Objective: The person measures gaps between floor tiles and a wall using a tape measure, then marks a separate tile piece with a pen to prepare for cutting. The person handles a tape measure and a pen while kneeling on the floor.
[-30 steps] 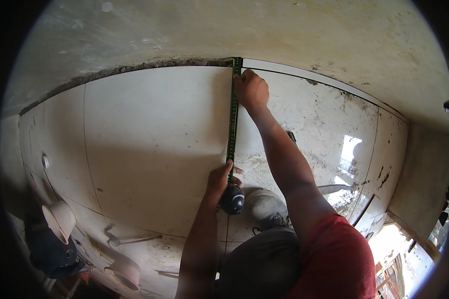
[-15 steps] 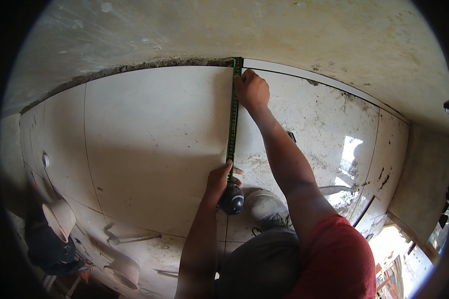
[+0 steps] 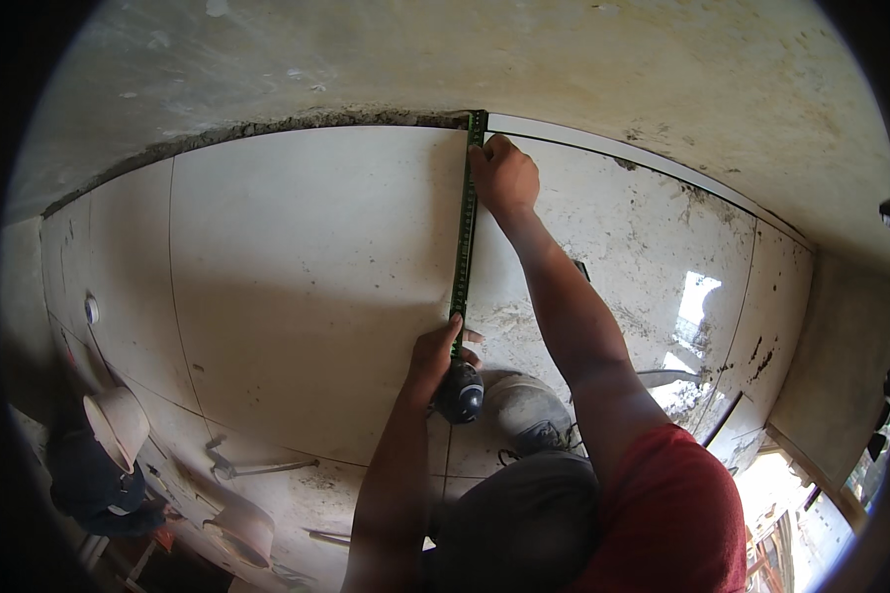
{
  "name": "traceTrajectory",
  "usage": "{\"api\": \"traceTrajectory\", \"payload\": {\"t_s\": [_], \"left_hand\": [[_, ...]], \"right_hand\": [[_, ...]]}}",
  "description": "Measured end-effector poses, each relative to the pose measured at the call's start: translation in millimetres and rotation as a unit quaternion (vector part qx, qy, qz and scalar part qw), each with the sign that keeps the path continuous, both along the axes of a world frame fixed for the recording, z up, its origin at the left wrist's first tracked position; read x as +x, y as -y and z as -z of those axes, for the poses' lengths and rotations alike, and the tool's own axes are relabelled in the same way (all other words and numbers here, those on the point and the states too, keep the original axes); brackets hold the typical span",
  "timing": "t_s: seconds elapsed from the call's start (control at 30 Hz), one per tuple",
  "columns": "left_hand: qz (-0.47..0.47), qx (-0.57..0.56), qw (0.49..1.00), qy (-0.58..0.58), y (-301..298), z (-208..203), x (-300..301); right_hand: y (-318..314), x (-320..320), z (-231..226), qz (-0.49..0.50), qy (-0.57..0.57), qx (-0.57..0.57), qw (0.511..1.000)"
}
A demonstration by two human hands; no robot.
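Note:
A tape measure (image 3: 466,237) with a dark blade and green markings runs straight from the foot of the wall toward me, across the large white floor tiles (image 3: 316,227). My right hand (image 3: 507,176) is closed at the blade's far end, thumb and fingers pressed on it near the wall. Nearer to me, my left hand (image 3: 438,356) grips the blade, thumb on one side and fingertips on the other. Right below these fingers is a rounded black object (image 3: 459,393) with a pale curved line, which looks like the tape's case. The blade lies along a tile's edge.
A rough gap (image 3: 267,127) follows the wall left of the blade; a narrow white strip (image 3: 583,143) follows it on the right. My dusty shoe (image 3: 526,410) stands close by. A hammer-like tool (image 3: 257,468), two pale buckets (image 3: 119,432) and a dark-clothed person (image 3: 99,489) are lower left.
The whole view has shifted very slightly. Both hands keep their hold on the tape measure, and its blade stays in place against the wall.

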State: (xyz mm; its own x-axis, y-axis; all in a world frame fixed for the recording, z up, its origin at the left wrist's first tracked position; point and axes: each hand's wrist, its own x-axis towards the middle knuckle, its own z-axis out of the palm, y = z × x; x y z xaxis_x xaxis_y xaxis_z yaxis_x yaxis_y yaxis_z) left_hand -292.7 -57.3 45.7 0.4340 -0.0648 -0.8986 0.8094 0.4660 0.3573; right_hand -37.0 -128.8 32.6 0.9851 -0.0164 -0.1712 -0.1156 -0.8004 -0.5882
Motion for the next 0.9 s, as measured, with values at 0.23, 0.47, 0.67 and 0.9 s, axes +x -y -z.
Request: {"api": "traceTrajectory", "payload": {"t_s": [0.23, 0.47, 0.67, 0.9], "left_hand": [[0.005, 0.004, 1.000, 0.014, 0, 0, -2], [0.017, 0.006, 1.000, 0.007, -2, 5, -4], [0.029, 0.011, 1.000, 0.006, -2, -1, -2], [0.037, 0.019, 0.999, 0.001, -1, -9, 2]], "right_hand": [[0, -1, -6, -0.003, -0.011, 0.000, 1.000], [1, -1, -6, -0.010, -0.003, 0.003, 1.000], [2, -1, 0, -0.006, 0.012, 0.002, 1.000], [1, -1, 1, -0.010, 0.014, 0.002, 1.000]]}}
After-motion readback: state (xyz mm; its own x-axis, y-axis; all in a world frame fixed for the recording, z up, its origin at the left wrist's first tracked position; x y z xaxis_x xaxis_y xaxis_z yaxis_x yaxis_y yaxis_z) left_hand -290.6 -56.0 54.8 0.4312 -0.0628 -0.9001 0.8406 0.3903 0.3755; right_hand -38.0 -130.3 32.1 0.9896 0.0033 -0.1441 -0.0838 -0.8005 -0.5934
